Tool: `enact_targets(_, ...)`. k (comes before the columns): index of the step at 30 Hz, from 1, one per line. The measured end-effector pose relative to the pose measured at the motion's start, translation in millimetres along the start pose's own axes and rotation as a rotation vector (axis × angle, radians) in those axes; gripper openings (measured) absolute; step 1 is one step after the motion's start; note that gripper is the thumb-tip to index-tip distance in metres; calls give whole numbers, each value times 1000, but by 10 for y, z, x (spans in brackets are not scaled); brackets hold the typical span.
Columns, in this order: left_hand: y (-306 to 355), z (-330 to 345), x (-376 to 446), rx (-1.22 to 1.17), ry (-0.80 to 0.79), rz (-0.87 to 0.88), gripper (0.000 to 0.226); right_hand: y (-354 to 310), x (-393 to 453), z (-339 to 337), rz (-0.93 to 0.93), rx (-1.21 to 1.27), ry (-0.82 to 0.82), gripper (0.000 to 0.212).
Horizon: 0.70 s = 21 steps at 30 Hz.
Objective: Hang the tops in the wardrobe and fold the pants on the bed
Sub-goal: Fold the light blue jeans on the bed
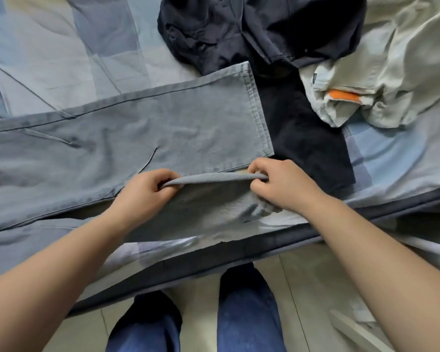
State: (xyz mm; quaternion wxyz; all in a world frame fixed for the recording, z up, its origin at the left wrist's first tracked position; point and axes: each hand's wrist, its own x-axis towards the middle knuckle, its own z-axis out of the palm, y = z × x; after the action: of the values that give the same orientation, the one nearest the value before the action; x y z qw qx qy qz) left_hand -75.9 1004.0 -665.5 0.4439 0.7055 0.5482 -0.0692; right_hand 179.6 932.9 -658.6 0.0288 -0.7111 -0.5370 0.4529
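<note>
Fingers [166, 183] of the left hand [148, 196] are curled round one end of a lifted hem of the grey pants [127, 133], and the right hand [282, 184] pinches the other end of that same hem, so a short stretch of cloth runs taut between the two hands. The pants lie spread across the bed [69, 54], one leg flat with its stitched cuff pointing right, the other leg raised at the hem by the hands. Their waist end runs out of view at the left. The cloth under the right hand is bunched and blurred, and the fingertips of both hands are tucked into the fold, out of sight.

Just beyond the flat cuff lies a dark navy garment [264, 29], crumpled, with a black piece [308, 138] stretching toward the bed's near edge; whether these are one item cannot be told. A pale beige garment [391, 62] with an orange patch lies heaped at the right, partly cut off by the frame.

The bed's near edge [239, 260] runs diagonally below the hands. Left of the navy heap the checked bedsheet lies bare.
</note>
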Motion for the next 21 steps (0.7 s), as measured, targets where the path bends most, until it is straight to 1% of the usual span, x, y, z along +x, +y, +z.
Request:
enact_targets(2, 227, 53, 152, 116, -11, 75, 10, 150, 19, -345, 53, -8, -123, 9)
enact_targets(3, 320, 96, 260, 188, -21, 106, 10, 251, 63, -477, 72, 7, -134, 7)
enact_targets(4, 381, 142, 371, 269, -27, 121, 11, 339, 130, -564, 72, 19, -101, 9)
enact_targets(6, 461, 295, 624, 416, -38, 107, 14, 560, 274, -625, 75, 85, 54, 23)
enact_targets(8, 460, 462, 862, 481, -55, 48, 20, 805, 378, -550, 158, 247, 181, 38)
enact_targets(10, 418, 578, 1028, 503, -120, -11, 30, 1047, 378, -322, 290, 343, 204, 42)
enact_targets(12, 459, 735, 1198, 527, -195, -28, 37, 1319, 262, -10, 406, 364, 153, 39)
enact_targets(13, 502, 795, 1256, 536, -209, -21, 39, 1407, 173, 165, 446, 360, 113, 36)
enact_targets(15, 597, 939, 1349, 556, -194, 27, 39, 1512, -45, 535, 503, 380, 26, 33)
enact_targets(18, 720, 1129, 1452, 558, -169, 72, 42, 1496, -327, 1066, 571, 501, -82, 35)
enact_targets(21, 814, 1235, 1524, 547, -192, 97, 46, 1378, -465, 1477, 578, 696, -66, 38)
